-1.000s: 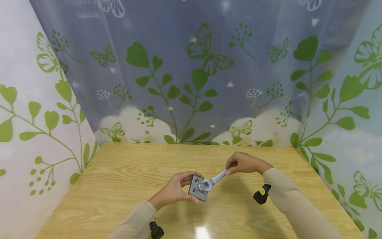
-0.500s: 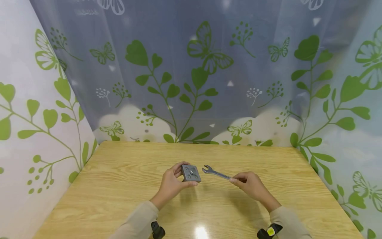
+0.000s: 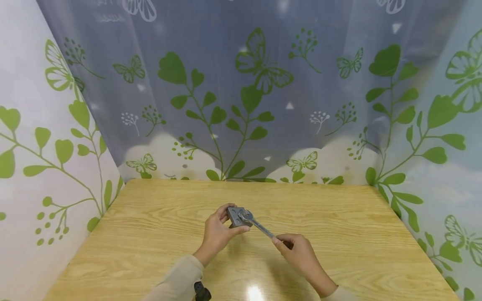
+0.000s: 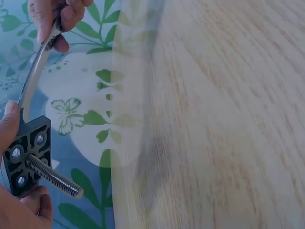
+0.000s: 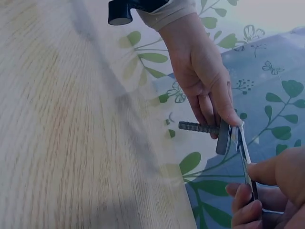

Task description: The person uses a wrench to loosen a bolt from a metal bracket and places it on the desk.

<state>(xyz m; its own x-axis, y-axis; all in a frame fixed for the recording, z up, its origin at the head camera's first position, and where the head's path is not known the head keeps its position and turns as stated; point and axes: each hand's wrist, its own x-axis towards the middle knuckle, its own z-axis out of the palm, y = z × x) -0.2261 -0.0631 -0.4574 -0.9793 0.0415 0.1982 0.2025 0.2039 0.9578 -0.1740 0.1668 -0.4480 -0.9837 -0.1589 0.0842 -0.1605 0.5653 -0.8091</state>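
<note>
My left hand (image 3: 215, 234) grips a dark grey square plate (image 3: 233, 212) by its edges, raised above the table. A threaded bolt (image 4: 55, 176) runs through the plate's middle and sticks out of the back, as both wrist views show. Smaller holes sit near the plate's corners. My right hand (image 3: 301, 256) pinches the far end of a silver open-end wrench (image 3: 262, 229). The wrench's head lies at the bolt head on the plate's front and largely hides it; its handle slants down to the right. Whether the wrench's mouth fully encloses the bolt head I cannot tell.
A wooden table (image 3: 169, 209) lies below both hands. Behind it hangs a blue-grey curtain (image 3: 211, 125) printed with green leaves and butterflies, with similar printed cloth at both sides. A black wrist camera (image 3: 202, 292) sits at the left sleeve.
The wrench came off the bolt head, was apart from the plate half a second ago, and is back against it. Its handle, earlier slanting up right, now slants down right. The plate moved up-left.
</note>
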